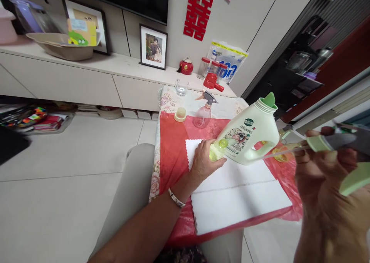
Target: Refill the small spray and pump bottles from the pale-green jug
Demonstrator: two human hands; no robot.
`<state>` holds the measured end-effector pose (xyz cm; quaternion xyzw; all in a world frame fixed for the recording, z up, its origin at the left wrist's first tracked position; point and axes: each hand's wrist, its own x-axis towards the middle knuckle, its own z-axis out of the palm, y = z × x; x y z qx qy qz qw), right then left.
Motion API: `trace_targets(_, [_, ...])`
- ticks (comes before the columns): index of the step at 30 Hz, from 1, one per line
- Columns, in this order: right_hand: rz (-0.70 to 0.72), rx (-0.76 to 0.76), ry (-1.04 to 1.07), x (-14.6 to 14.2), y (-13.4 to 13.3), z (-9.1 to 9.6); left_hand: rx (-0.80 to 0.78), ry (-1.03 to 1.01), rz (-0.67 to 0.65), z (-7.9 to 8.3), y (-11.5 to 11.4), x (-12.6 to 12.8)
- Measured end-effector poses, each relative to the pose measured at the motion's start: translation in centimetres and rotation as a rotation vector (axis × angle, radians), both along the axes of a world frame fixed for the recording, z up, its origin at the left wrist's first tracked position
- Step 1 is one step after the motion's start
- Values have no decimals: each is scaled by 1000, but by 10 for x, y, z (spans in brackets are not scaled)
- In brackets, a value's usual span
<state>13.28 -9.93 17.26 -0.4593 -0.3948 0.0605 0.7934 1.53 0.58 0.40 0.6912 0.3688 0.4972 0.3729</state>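
Observation:
My left hand (202, 159) is wrapped round a small yellow-green bottle (217, 151), whose neck is uncapped. The bottle stands on or just above a white cloth (237, 201); I cannot tell which. Close to the camera on the right, my right hand (326, 178) grips a green and grey spray nozzle (326, 142). Its thin clear dip tube points left, away from the fingers. Between the hands stands a large pale green detergent jug (251, 128) with an open mouth. A pink spray bottle (202, 114) and a pale cap (180, 114) stand behind my left hand.
Red plastic sheeting (173, 147) covers part of the flowered tablecloth (155, 166). Toward the back are a glass cup (181, 87), a red dipper (212, 81) and a red pot (186, 66). A yellow transparent object (280, 155) lies right of the jug. A low cabinet (86, 78) runs behind.

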Motion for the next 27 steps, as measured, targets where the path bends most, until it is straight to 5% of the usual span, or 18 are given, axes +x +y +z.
trace_targets(4, [76,70,35,-10,20,9,6,-1,-3,-1,1,0])
trace_targets(13, [216,18,14,-15,45,-12,16,-15,-2,-4,2,1])
trace_targets(20, [200,48,13,-8,48,-5,11,-13,-10,-3,1,1])
trace_targets(27, [207,-137,-64,-10,52,-23,17,-10,-19,-4,2,1])
